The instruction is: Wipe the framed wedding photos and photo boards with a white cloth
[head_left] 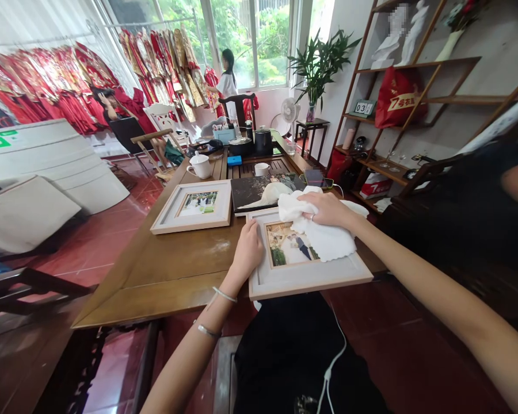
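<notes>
The frame (306, 276) lay at the table's (164, 270) near edge. The left hand (248, 250) clasped its left side; the right hand (326, 210) pressed a cloth (328, 241) onto the glass, fingers seemingly bunching it.

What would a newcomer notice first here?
The right hand pressing a white cloth onto a framed photo at the near edge of the wooden table, with the left hand holding the frame's left side. Then the second framed photo lying further left on the table, and the red garments hanging at the room's far left.
</notes>
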Available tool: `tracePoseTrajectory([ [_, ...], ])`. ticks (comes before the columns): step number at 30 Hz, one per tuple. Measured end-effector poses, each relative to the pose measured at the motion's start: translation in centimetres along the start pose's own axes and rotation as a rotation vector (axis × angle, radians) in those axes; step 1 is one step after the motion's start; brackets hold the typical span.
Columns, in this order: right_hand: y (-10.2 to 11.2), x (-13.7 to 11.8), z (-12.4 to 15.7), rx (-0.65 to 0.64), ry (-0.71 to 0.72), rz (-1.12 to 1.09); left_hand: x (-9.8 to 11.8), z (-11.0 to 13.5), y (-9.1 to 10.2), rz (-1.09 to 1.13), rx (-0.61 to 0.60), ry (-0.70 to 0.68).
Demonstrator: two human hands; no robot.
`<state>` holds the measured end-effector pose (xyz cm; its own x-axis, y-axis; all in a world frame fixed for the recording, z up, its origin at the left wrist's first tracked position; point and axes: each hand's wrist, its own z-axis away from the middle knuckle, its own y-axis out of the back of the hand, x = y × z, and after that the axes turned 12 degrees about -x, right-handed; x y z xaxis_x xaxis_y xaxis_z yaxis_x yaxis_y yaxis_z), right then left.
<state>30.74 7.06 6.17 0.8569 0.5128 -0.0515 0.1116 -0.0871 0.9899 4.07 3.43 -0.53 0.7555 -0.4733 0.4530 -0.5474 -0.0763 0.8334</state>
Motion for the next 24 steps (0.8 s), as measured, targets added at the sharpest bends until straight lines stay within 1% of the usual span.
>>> tracePoseTrajectory([
  [3,0.5,-1.4,1.3,-0.079,0.052,0.006,0.4,-0.1,0.1,-0.007,-0.007,0.025],
  [6,1.1,-3.1,3.0,-0.143,0.099,-0.045,0.5,0.0,0.2,0.005,-0.003,0.034],
  [10,2.2,-4.9,5.7,-0.212,0.183,-0.212,0.2,0.0,-0.1,0.024,0.020,0.020],
  [13,2.9,-6.0,7.9,-0.223,0.245,-0.369,0.1,0.1,-0.2,0.023,0.022,0.019],
  [15,3.1,-6.8,9.2,-0.235,0.289,-0.429,0.1,0.0,-0.1,0.024,0.017,0.019],
  [17,3.1,-7.5,10.2,-0.227,0.330,-0.404,0.2,0.0,0.0,0.025,0.003,0.017],
  [19,2.8,-7.9,10.7,-0.181,0.352,-0.316,0.2,0.0,0.1,0.023,-0.018,0.015],
  [21,2.3,-7.9,10.6,-0.128,0.349,-0.222,0.2,0.0,0.2,0.019,-0.036,0.016],
  [24,1.4,-6.9,9.4,-0.077,0.292,-0.095,0.0,0.0,0.2,0.019,-0.040,0.016],
])
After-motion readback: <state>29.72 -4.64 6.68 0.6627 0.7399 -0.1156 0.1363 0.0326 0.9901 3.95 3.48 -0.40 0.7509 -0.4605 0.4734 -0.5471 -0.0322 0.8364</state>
